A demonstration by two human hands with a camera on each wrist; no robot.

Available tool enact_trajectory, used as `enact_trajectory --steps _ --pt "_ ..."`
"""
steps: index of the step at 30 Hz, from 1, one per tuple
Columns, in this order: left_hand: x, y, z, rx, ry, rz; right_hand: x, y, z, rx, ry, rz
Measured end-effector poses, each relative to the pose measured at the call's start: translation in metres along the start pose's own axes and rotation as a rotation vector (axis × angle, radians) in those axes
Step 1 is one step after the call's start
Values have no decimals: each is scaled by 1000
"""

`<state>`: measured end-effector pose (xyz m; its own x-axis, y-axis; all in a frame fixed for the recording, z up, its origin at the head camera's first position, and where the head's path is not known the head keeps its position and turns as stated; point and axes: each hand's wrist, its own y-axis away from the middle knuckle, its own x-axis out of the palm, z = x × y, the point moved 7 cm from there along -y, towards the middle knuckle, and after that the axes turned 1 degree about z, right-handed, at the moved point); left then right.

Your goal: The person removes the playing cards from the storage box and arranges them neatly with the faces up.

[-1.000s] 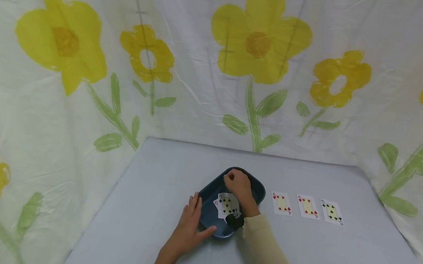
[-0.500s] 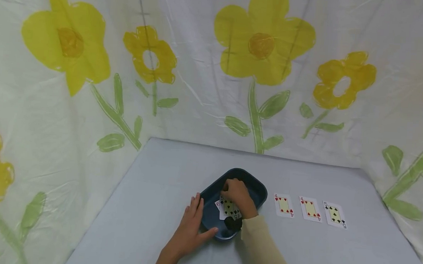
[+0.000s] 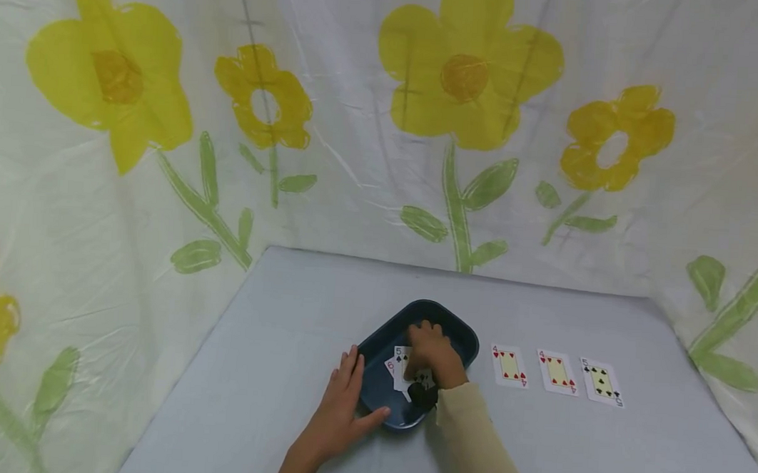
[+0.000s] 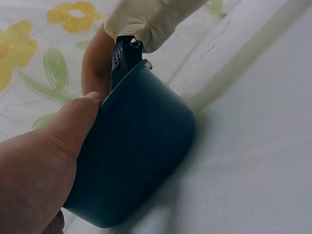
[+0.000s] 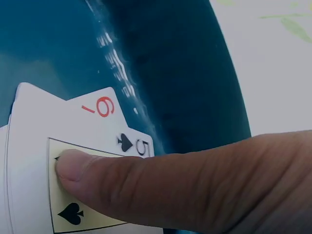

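A dark blue tray (image 3: 375, 397) lies at an angle on the table in the head view, with a few playing cards inside. My left hand (image 3: 339, 409) rests against its left and near sides, fingers straight along the wall; in the left wrist view the thumb (image 4: 73, 122) lies by the rim. Inside the tray is my right hand (image 3: 434, 352), over the cards. Its thumb (image 5: 131, 180) presses flat on the face of a five of spades (image 5: 29, 180), while the other fingers are hidden in the right wrist view. A red six (image 5: 104, 105) pokes out from beneath that card.
Right of the tray three face-up cards form a row: a four of hearts (image 3: 509, 365), another red four (image 3: 558, 372) and a black five (image 3: 602, 382). A white curtain (image 3: 349, 192) with painted yellow flowers hangs behind the table (image 3: 256, 380).
My right hand has come back from the tray's far end onto the cards, and its thumb now lies on the five of spades. The left hand keeps its place on the tray.
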<state>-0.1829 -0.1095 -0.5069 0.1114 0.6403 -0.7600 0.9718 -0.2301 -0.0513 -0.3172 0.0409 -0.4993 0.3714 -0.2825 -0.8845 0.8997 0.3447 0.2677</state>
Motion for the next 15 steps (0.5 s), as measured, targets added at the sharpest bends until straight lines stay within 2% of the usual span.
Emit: enact_trajectory --steps 4,11,15 --pt "0 0 0 4 10 -4 -2 -2 -1 4 8 -28" --pt "0 0 0 3 5 -6 -6 -5 -3 41 -43 -90" --pt "1 1 0 0 8 -5 -8 -4 -4 35 -124 -116"
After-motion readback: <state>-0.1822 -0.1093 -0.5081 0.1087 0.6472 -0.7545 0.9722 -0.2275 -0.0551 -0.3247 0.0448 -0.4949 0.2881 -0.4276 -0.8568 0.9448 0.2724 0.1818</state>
